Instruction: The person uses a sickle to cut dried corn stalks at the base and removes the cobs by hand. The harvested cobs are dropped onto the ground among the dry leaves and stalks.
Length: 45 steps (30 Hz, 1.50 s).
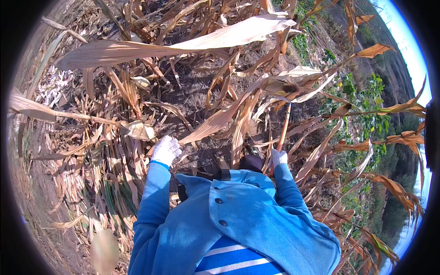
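Note:
My left hand, in a white knit glove, has its fingers curled beside a dry corn ear. The tip of a long dry corn leaf meets its fingers; whether they grip the leaf or a stalk cannot be made out. My right hand, also gloved, is closed around the wooden handle of a long-handled tool pointing up and away. Dry leaves and a husked ear overlap the handle's far end, so the kind of tool is unclear.
Standing dry corn stalks lean in from the right. A broad dry leaf crosses the upper view. Cut stalks and leaves lie heaped at left. Green leafy plants grow at right. Dark footwear shows below the jacket's edge.

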### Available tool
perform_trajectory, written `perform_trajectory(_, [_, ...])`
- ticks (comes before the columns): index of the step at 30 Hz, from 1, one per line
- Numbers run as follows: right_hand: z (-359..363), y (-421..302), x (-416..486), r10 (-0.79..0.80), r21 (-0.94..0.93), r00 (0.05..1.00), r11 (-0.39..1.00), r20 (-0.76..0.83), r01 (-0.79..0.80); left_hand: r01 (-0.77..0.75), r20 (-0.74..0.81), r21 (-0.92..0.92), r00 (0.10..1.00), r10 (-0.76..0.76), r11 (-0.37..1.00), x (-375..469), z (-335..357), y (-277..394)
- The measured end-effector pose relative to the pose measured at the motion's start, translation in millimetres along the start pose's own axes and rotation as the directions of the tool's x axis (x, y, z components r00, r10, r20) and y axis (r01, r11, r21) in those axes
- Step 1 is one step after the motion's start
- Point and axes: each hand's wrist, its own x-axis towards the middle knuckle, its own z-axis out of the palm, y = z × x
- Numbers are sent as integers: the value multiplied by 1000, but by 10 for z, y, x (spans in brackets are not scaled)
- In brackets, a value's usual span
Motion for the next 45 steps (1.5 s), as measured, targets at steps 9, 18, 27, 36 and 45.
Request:
perform_trajectory(9, [-570, -657, 618, -565, -287, 749, 824, -346, 488, 192, 532, 347, 766, -361, 918, 340, 3591, -993])
perform_trajectory(18, [-1497, -2020, 1863, -621, -192, 780, 759, 76, 623, 224, 307, -251, 941, -141, 942, 800, 5122, -1697])
perform_trajectory(27, [-1433, -2189, 2342, -787, -89, 527, 528, 320, 844, -550, -60, 600, 693, 719, 580, 1468, 4060, -2213])
perform_trajectory(36, [-1110, -2502, 1860, -512, -138, 380, 448, 770, 884, -277, -220, 782, 715, 663, 559, 1390, 3538, -2321])
perform_trajectory(45, [-242, -2542, 2603, -506, -327, 322, 83, 800, 941, -274, -196, 797, 726, 659, 539, 1356, 3428, -2748])
